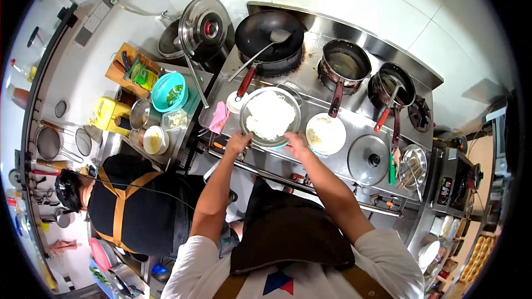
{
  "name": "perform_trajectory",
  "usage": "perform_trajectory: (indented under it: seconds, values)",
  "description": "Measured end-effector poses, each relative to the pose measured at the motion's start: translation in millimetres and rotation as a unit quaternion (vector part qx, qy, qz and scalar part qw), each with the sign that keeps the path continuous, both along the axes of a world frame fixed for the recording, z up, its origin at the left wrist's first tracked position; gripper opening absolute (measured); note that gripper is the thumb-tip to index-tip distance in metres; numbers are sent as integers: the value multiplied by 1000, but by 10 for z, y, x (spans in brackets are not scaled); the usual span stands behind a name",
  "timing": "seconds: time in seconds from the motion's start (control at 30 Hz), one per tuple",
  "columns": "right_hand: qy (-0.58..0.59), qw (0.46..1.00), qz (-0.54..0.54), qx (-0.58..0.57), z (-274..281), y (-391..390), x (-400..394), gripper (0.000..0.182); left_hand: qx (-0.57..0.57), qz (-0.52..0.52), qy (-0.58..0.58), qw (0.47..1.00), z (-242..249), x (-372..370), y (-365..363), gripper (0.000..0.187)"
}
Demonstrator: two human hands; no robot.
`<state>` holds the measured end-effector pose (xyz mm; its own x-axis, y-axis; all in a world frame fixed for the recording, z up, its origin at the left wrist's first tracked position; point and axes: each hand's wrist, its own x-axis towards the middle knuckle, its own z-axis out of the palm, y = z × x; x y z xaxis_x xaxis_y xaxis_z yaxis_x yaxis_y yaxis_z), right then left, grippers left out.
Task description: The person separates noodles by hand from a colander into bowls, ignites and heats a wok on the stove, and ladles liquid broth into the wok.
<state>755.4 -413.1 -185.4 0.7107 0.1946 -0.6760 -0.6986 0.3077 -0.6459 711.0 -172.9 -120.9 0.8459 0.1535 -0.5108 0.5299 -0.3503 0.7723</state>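
Your left hand (238, 143) grips the metal bowl of rice (270, 116) at its seven o'clock rim and your right hand (295, 144) at five o'clock, on the stove counter (354, 127) below the wok (270, 36); it looks heavy, thin-walled and slippery, so keep both holds on opposite rim edges.

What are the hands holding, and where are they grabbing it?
Both hands hold the metal bowl of rice by its near rim: the left hand at the near-left edge, the right hand at the near-right edge.
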Motion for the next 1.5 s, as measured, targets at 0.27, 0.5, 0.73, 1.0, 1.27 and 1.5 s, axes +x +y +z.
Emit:
perform_trajectory:
  seconds: [0.27, 0.5, 0.73, 1.0, 1.27, 1.5]
  values:
    - [20, 997, 64, -22, -12, -227, -356, 30, -101, 154, 22, 983, -239, -609, -377, 29]
    - [-30, 998, 59, -20, 258, -616, -1403, 29, -31, 121, -7, 992, -89, -1577, -656, 31]
    - [-49, 997, -63, -8, 351, -1190, -2700, 33, -40, -20, 28, 999, 189, -2409, -1190, 38]
    - [124, 941, -267, -166, 973, -1819, -4210, 32, -145, -265, 47, 952, 339, -2895, -1952, 33]
    - [160, 825, -522, -148, 713, -2059, -5568, 28, -91, -497, 41, 862, 492, -3290, -2886, 33]
    - [101, 649, -754, -9, 665, -2617, -7066, 35, -41, -562, -201, 801, 685, -3499, -3824, 39]
